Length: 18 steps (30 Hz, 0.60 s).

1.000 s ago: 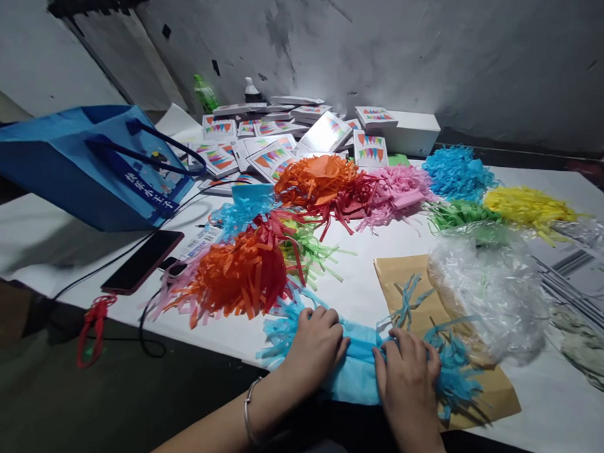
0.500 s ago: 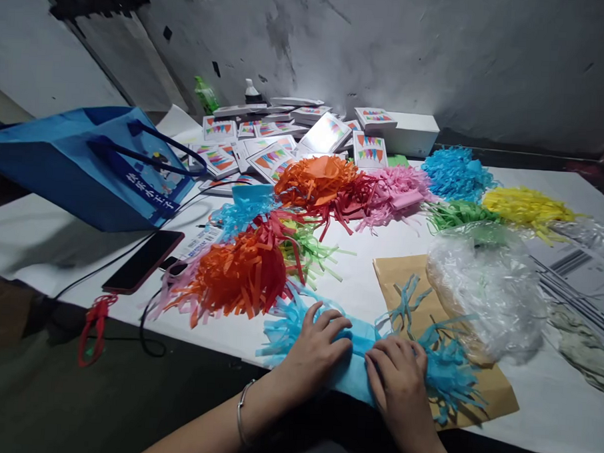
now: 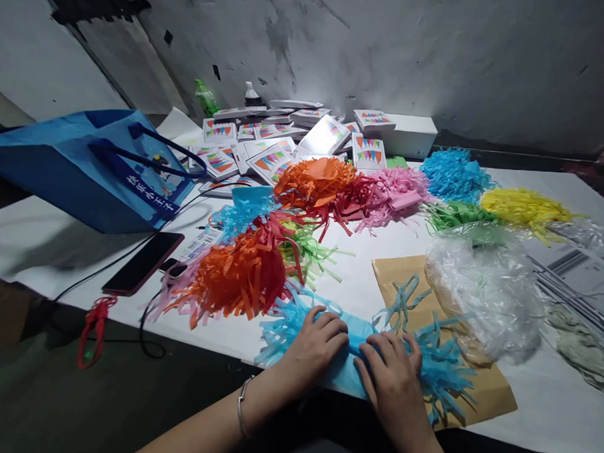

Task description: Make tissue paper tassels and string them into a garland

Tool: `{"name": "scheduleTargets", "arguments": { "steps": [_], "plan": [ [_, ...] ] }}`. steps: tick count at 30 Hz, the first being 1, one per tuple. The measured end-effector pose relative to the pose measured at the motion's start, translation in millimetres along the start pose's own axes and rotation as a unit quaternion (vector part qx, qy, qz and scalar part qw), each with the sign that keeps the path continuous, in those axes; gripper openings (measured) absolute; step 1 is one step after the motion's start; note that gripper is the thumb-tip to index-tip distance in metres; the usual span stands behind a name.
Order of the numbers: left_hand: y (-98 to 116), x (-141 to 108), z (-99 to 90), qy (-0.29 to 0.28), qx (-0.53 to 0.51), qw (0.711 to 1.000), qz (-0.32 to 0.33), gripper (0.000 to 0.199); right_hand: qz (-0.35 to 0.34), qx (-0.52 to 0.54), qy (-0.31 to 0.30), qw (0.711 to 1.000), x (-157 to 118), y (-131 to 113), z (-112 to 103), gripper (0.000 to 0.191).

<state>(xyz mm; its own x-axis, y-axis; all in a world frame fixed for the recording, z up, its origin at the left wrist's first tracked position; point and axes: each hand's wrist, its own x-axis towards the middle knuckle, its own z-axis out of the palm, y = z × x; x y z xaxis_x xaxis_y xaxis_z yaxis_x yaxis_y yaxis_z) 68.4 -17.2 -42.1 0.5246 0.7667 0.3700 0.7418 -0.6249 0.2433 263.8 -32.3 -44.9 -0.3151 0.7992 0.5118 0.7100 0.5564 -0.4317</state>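
A light-blue tissue-paper tassel sheet (image 3: 346, 374) lies at the table's front edge, its fringed ends spreading out to the left and right of a plain middle band. My left hand (image 3: 314, 347) is closed on the left part of this band, fingers curled over the paper. On the right part rests my right hand (image 3: 393, 374), with bent fingers pressing the paper near its centre fold. Both thumbs and the paper under the palms are partly hidden. The right fringe overlaps a brown paper envelope (image 3: 489, 398).
Orange tassels (image 3: 245, 271) lie left of the hands. Behind are more orange (image 3: 316, 184), pink (image 3: 396, 194), blue (image 3: 454, 173) and yellow (image 3: 525, 208) tassels. Crumpled clear plastic (image 3: 484, 294) sits right. A phone (image 3: 143, 263), blue bag (image 3: 74, 170) and boxes (image 3: 272, 160) occupy the left and back.
My right hand has shifted slightly left, closer to my left hand. The tassel's right fringe has moved a little left with it; the middle fold looks narrower.
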Motion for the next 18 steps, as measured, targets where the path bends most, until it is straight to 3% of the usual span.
{"name": "scheduleTargets", "arguments": {
  "steps": [4, 9, 18],
  "plan": [
    [2, 1, -0.7, 0.027, -0.034, 0.999, 0.008, 0.008, -0.044, -0.021, 0.013, 0.999, -2, 2, 6, 0.033],
    [0, -4, -3.9, 0.023, -0.025, 0.999, 0.022, 0.016, -0.054, -0.019, 0.015, 0.998, -11, 9, 6, 0.036],
    [0, -15, -7.4, 0.002, -0.046, 0.999, -0.013, 0.01, -0.039, 0.035, 0.006, 0.999, -17, 11, -12, 0.017]
  ]
}}
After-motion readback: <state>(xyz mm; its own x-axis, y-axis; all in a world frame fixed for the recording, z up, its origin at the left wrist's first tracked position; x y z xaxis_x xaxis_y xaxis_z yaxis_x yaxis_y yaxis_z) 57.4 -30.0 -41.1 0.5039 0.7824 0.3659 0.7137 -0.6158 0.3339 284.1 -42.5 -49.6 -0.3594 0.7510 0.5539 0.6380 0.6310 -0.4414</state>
